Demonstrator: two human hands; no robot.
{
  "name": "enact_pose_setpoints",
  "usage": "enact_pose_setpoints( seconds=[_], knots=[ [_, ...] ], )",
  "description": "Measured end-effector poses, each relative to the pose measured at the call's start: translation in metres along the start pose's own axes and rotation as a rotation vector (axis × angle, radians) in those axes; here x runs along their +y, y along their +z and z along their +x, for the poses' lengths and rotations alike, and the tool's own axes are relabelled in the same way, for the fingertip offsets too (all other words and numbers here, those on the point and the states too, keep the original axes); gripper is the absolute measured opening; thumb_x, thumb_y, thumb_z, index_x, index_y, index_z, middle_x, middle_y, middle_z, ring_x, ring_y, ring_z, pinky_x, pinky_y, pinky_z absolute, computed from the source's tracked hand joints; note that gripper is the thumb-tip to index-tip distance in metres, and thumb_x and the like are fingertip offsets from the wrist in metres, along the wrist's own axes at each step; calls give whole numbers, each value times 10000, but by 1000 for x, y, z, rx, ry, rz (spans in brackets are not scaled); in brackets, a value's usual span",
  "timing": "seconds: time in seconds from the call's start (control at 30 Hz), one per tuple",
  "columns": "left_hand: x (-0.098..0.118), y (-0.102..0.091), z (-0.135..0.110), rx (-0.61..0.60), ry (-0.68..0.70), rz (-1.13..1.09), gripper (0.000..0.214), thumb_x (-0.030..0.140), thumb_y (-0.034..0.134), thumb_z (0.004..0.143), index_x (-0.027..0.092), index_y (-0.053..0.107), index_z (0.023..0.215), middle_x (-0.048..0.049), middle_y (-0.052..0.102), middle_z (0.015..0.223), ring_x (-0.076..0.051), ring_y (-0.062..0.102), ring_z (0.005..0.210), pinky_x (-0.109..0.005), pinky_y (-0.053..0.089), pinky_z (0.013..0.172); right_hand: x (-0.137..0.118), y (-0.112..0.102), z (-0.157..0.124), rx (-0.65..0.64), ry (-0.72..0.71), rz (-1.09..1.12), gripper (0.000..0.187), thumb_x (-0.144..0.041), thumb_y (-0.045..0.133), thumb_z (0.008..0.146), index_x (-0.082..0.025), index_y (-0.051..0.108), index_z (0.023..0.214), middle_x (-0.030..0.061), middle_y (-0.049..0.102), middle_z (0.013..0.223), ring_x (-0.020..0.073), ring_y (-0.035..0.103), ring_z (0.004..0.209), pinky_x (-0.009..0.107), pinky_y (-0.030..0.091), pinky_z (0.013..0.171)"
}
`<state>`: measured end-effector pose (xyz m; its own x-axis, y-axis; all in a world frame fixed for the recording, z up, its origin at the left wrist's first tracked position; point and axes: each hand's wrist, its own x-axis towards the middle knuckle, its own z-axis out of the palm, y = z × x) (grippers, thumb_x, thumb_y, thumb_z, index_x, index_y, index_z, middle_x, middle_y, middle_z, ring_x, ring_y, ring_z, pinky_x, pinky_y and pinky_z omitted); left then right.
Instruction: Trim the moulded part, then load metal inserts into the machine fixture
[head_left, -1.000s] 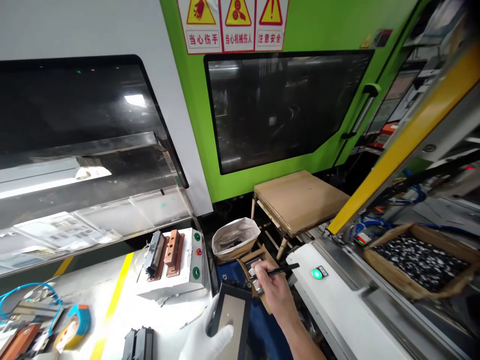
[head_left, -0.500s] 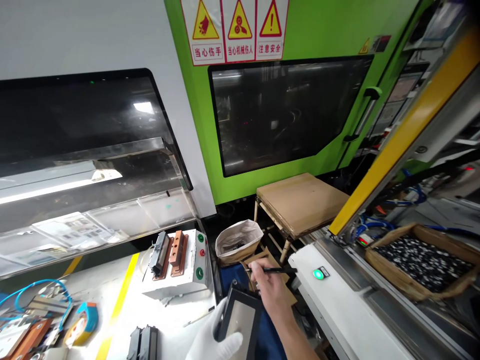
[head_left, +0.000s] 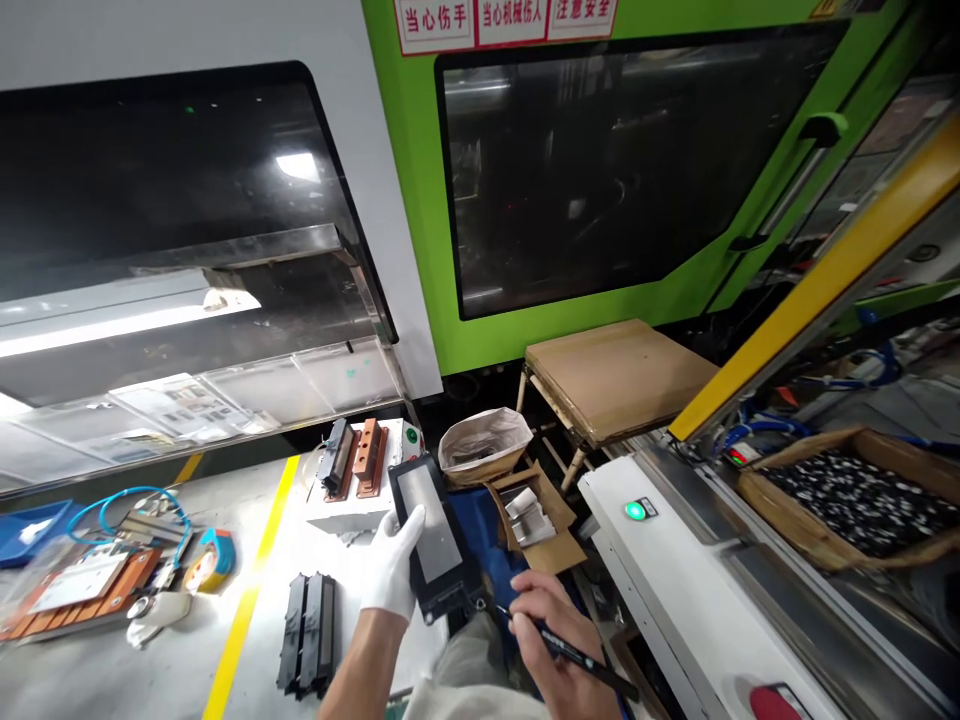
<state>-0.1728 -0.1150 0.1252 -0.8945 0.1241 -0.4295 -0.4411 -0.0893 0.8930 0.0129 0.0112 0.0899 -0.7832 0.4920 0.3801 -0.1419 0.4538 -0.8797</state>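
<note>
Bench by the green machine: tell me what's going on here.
A person holds a black-framed plate in their white-gloved left hand and a black pen in their bare right hand. Black bars lie on the white bench to the left, and a cardboard box with metal pieces sits ahead of the right hand.

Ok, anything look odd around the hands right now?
Yes: the left hand wears a white glove and holds a black-framed panel, but the right hand is bare, gripping a black marker. The hands don't match.
</note>
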Motion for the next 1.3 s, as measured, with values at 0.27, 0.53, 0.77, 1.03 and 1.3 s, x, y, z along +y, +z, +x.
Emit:
enact_pose_setpoints(
  seconds=[0.27,0.53,0.77,1.03,1.3],
  knots=[
    [2,9,-9,-32,-21,-54,410,360,813,725,176,643,1049,-14,753,811,-138,711,729,-236,580,686,9,6,3,-113,-72,-78,107,-200,573,932,-285,637,930,18,728,868,232,669,1047,347,553,917],
    [-1,10,-10,11,-12,-95,501,379,833,692,164,620,1091,-38,743,811,-161,703,687,-271,582,623,-5,6,7,-201,-195,-118,107,-199,580,934,-282,637,967,16,740,841,276,644,1186,423,512,1031],
    [2,17,-16,56,15,-113,575,383,884,607,152,637,1073,-51,762,835,-176,709,708,-286,582,645,-20,13,17,-391,-396,-271,203,-242,601,960,-280,604,1159,3,768,995,305,528,1349,473,402,1117],
    [-3,10,-11,34,-11,-161,558,394,875,625,166,644,1079,-34,752,789,-172,699,671,-288,566,629,-18,20,14,-286,-427,-190,153,-135,618,870,-258,628,962,-17,720,759,291,618,1221,443,440,1046],
    [-5,-6,-2,-25,-286,-318,458,583,736,736,206,686,991,-32,725,755,-188,677,637,-331,563,610,3,-6,20,192,262,395,186,-398,650,908,-237,744,911,114,694,1212,245,686,954,301,589,707]
  ],
)
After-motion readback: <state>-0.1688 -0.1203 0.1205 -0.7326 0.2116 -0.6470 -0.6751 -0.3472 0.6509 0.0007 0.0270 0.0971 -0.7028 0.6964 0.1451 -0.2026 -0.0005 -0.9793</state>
